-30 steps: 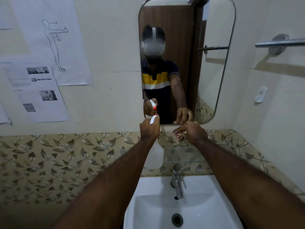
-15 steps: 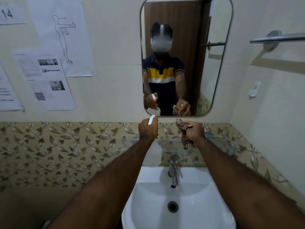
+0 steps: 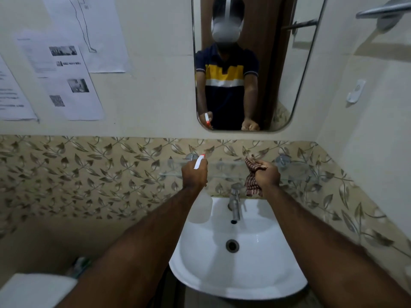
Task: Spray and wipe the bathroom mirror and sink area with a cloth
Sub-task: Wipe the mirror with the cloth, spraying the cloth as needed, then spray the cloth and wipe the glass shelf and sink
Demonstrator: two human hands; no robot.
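Observation:
My left hand (image 3: 194, 174) grips a translucent spray bottle (image 3: 199, 207) with a white and red nozzle, held above the left rim of the white sink (image 3: 238, 278). My right hand (image 3: 268, 175) is closed on a brown striped cloth (image 3: 252, 182) that hangs down beside the chrome tap (image 3: 234, 204). Both hands hover in front of a glass shelf (image 3: 224, 167), below the rounded mirror (image 3: 273, 70). The mirror reflects a person in a navy and yellow shirt holding the same bottle and cloth.
Printed paper sheets (image 3: 64, 78) are stuck on the left wall. A chrome towel bar (image 3: 382, 11) and a small white wall hook (image 3: 355, 93) are on the right wall. Leaf-patterned tiles (image 3: 89, 174) run behind the sink. A white object (image 3: 33, 290) sits at the lower left.
The view has tilted downward, showing more of the sink. Both hands have dropped from the mirror's lower edge to the glass shelf level, and the cloth now hangs lower.

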